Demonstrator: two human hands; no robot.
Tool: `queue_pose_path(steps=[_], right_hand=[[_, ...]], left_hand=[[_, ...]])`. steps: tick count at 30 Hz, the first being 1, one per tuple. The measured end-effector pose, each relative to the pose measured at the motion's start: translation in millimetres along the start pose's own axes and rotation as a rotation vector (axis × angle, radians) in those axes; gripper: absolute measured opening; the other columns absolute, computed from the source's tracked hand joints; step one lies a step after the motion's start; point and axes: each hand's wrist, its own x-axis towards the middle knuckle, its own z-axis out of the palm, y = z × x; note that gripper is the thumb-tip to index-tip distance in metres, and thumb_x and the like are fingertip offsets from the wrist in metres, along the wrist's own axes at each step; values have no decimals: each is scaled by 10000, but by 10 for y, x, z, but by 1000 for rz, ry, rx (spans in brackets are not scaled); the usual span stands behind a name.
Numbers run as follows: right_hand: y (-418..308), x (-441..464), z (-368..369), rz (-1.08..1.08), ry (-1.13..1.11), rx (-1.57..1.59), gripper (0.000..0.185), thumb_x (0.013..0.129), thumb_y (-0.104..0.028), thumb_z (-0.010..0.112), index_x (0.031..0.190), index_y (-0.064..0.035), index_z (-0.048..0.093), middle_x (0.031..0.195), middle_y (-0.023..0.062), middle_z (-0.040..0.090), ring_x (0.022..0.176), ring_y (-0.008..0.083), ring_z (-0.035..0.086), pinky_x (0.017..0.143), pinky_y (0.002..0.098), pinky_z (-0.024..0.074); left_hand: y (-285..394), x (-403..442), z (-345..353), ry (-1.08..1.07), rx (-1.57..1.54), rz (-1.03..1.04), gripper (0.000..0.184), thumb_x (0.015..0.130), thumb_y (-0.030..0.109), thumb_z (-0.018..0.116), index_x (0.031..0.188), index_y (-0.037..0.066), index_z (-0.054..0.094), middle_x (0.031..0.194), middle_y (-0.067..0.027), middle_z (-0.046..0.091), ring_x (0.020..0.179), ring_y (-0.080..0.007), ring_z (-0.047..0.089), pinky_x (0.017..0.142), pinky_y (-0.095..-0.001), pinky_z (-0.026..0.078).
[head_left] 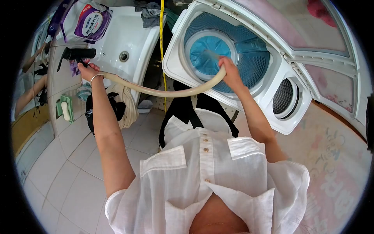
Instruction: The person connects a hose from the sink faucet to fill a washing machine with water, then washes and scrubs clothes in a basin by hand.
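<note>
A cream hose (167, 93) runs in a sagging curve between my two hands. My left hand (89, 71) is closed around its one end, right up against the black faucet (80, 54) at the sink. Over the washing machine's wash tub (249, 58), my right hand (230, 74) grips the other end. From there a blurred stream of water (212, 54) runs toward the blue tub bottom (204, 58). My fingers hide the exact join at the faucet.
The white sink (113, 39) has a purple-and-white detergent pouch (90, 23) on its rim and grey cloth (151, 15) at its far corner. A raised lid (311, 35) borders the machine. Beside the spin tub (284, 97) is the wall; a soap dish (65, 108) hangs left.
</note>
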Motion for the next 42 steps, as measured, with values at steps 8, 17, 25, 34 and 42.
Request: queue_pose_path(steps=[8,17,25,34,42], right_hand=[[75,-219,-131,319,-491,-305,248,734,49,537,950,-62,488,1000,170,558,934,389,553,782,436,464],[-48,-148,-306,347,-450,-397,266,724,40,542,970,-47,489,950,163,595,914,407,568,774,444,461],[-37,-94,-295,262,-330,-131,287,705,77,550,946,-62,480,1035,167,581,956,387,565,774,405,455],[-553,197,-671,-143,160,-97,308,694,92,597,915,-66,453,1285,228,453,1142,408,470,929,413,407],[-638,-197,-957,-35,287,-437,360,648,112,619,934,-36,458,1257,188,443,1192,422,388,981,446,365]], left_hand=[[-40,68,-26,-9,-33,13,380,843,448,453,759,88,542,531,-7,389,409,-124,340,383,-261,276],[32,-78,68,52,-35,-21,373,850,440,468,754,88,546,526,-4,393,416,-116,350,379,-253,287],[-18,26,8,21,-54,-2,398,871,444,446,754,76,544,516,0,400,407,-113,356,375,-248,282],[114,34,110,5,-51,-90,435,888,502,422,790,98,548,554,9,386,471,-122,331,446,-262,270],[179,80,58,-49,-61,-174,435,868,545,464,819,123,558,566,32,355,493,-108,315,473,-259,250]])
